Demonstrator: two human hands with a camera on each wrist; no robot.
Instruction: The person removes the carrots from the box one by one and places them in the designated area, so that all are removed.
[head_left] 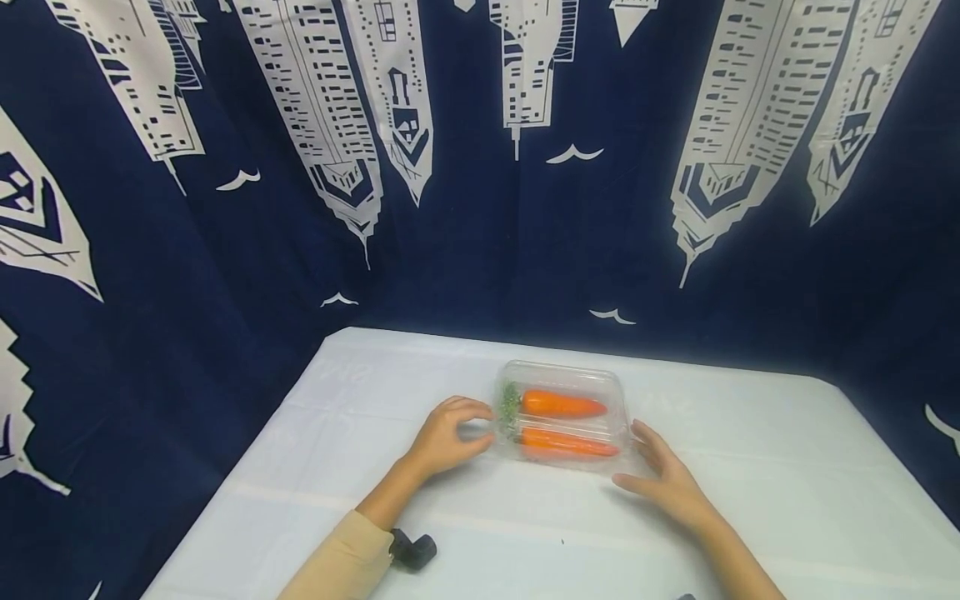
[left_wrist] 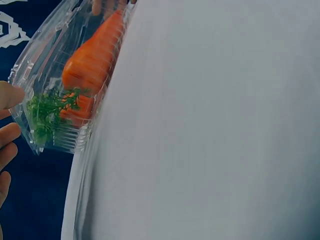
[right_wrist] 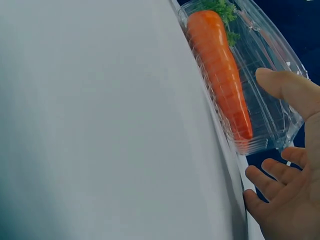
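Note:
A clear plastic clamshell box (head_left: 555, 377) sits on the white table with its lid down. Inside lie two orange carrots, a thicker one (head_left: 558, 404) at the back and a thinner one (head_left: 570, 442) in front, with green leafy tops (head_left: 510, 408) at the left end. My left hand (head_left: 446, 435) is at the box's left edge, thumb and fingers apart in a loose curve; whether it touches the plastic cannot be told. By the right front corner, my right hand (head_left: 667, 483) is spread, thumb away from the fingers, gripping nothing.
White cloth covers the table (head_left: 480, 533). Behind it hangs a dark blue curtain (head_left: 480, 250) printed with white buildings and birds. A black object (head_left: 414, 550) shows beside the left forearm's beige sleeve (head_left: 341, 558).

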